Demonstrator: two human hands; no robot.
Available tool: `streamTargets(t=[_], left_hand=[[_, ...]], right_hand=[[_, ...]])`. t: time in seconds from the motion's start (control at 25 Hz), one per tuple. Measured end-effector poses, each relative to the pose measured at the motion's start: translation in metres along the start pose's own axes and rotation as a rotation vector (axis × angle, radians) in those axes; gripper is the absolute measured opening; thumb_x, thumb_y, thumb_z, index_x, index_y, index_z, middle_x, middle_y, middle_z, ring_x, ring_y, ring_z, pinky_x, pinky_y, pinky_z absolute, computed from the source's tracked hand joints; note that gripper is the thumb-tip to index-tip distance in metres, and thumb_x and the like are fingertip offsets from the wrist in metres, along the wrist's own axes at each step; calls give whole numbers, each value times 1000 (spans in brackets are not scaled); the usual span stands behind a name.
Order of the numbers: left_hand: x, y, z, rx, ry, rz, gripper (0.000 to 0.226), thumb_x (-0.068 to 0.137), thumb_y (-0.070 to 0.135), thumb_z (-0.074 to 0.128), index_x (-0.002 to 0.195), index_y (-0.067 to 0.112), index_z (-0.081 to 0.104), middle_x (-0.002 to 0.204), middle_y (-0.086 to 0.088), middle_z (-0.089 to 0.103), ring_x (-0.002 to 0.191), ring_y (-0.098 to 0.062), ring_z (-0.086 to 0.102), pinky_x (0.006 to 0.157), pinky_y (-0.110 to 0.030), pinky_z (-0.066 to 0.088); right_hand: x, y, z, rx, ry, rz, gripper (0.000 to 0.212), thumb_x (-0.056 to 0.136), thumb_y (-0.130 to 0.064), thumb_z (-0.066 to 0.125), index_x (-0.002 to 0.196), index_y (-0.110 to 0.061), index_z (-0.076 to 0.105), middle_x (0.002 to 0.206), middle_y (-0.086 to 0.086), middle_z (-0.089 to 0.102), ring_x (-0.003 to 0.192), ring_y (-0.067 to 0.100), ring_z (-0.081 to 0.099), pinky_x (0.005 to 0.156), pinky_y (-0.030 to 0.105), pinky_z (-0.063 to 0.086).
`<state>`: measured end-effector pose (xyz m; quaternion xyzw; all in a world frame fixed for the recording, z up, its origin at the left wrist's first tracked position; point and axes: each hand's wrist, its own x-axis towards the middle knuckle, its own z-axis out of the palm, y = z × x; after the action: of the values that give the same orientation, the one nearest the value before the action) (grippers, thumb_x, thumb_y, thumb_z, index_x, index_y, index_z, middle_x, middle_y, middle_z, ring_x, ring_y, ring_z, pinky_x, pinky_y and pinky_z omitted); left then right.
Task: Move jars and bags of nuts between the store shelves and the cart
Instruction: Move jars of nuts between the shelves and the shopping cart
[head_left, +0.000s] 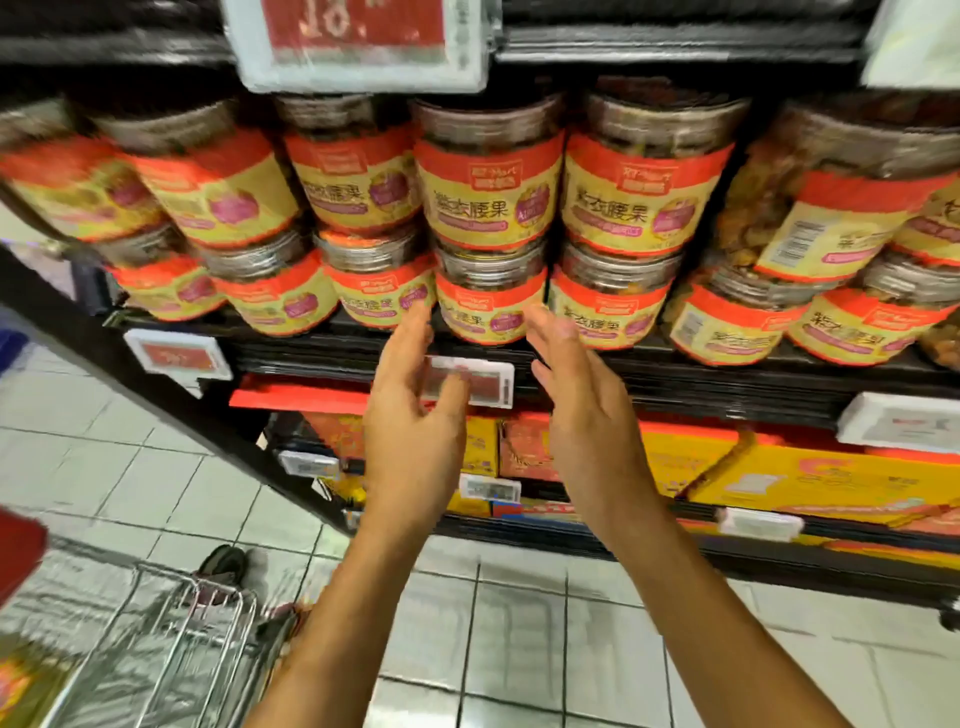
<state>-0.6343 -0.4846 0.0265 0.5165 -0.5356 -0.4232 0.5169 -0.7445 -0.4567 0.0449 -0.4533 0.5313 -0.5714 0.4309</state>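
step in hand: reaching for a jar (491, 306) on the shelf (675, 374). left hand (415, 415) and right hand (582, 405) flank it, grip wide, holding nothing. next move, judged: close both palms round it, lift clear, carry to cart (208, 623).

Cart (171, 639) cut off (jar labels (488, 208) blurred)

Clear plastic jars of nuts fill the black shelf (675, 374), stacked in two tiers, each upper jar resting on the lid of one below. Every jar wears a yellow label edged in orange-red with a purple badge. The lower middle jar (491, 301) stands upright at the shelf's front edge, touching its neighbours on both sides. A jar at upper right (826, 208) is turned to show its barcode. The wire cart (171, 649) stands at lower left on the tiled floor.
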Motion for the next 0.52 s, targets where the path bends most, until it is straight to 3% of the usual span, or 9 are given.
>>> streamTargets(t=[0.12, 0.24, 0.32, 0.4, 0.52], left_hand=[[16, 3, 1, -34, -143, 8, 73, 74, 16, 48, 145, 13, 31, 151, 2, 34, 139, -8, 32, 115, -39, 28], [11, 3, 3, -13, -193, 21, 75, 74, 16, 48, 147, 13, 28, 152, 1, 31, 139, -7, 29, 115, -32, 28], [4, -1, -1, 61, -227, 86, 70, 80, 16, 51, 146, 15, 29, 152, 2, 31, 139, -4, 27, 114, -21, 24], [1, -4, -10, 91, -265, 154, 63, 84, 13, 52, 144, 15, 34, 150, 1, 35, 139, -5, 29, 114, -20, 24], [6, -10, -35, 3, -85, 110, 52, 82, 14, 49, 132, 29, 43, 140, 1, 48, 132, -9, 42, 112, -36, 34]], right_hand=[[8, 5, 14, -1, 150, 9, 48, 85, -48, 28, 122, -30, 54, 127, -16, 56, 125, -3, 46, 112, 29, 33], [9, 4, 13, 52, 154, 65, 37, 95, -51, 28, 118, -38, 54, 129, -19, 55, 124, -5, 45, 111, 26, 32], [13, 1, 13, 85, 129, 113, 46, 99, -47, 22, 130, -27, 50, 129, -18, 51, 125, -2, 44, 111, 25, 31], [16, -5, 14, 81, 185, 135, 51, 99, -45, 21, 132, -19, 50, 125, -15, 53, 123, 5, 49, 107, 25, 35], [4, -11, 30, 8, 391, 40, 45, 94, -51, 30, 100, -23, 65, 99, -12, 68, 103, 8, 63, 90, 24, 48]])
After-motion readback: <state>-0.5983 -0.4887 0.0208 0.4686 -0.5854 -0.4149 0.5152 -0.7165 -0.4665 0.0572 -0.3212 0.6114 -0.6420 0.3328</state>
